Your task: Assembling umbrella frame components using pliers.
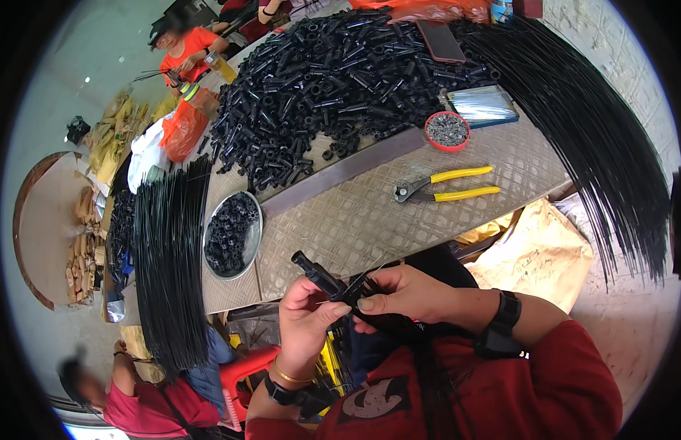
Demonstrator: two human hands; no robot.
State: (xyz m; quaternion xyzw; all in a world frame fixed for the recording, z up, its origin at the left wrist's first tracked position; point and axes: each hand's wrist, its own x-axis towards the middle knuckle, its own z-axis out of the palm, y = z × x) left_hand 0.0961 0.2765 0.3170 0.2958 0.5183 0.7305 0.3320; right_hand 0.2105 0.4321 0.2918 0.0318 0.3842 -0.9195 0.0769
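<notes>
Close to my body, past the near table edge, both hands meet around one black plastic tube part. My left hand is closed around its lower end, thumb pressed against it, with the narrow tip pointing up and left. Against the same part, my right hand pinches with thumb and fingers at a dark, thin-edged piece whose kind I cannot make out. A thin pale strand sticks out near the fingers. Pliers with yellow handles lie on the table beyond. A metal bowl of small black parts stands to the left.
A large heap of black tube parts lies behind a grey bar. Right of it are a red bowl of small metal pieces, a tray and a phone. Black rods hang over both table sides. Co-workers sit left.
</notes>
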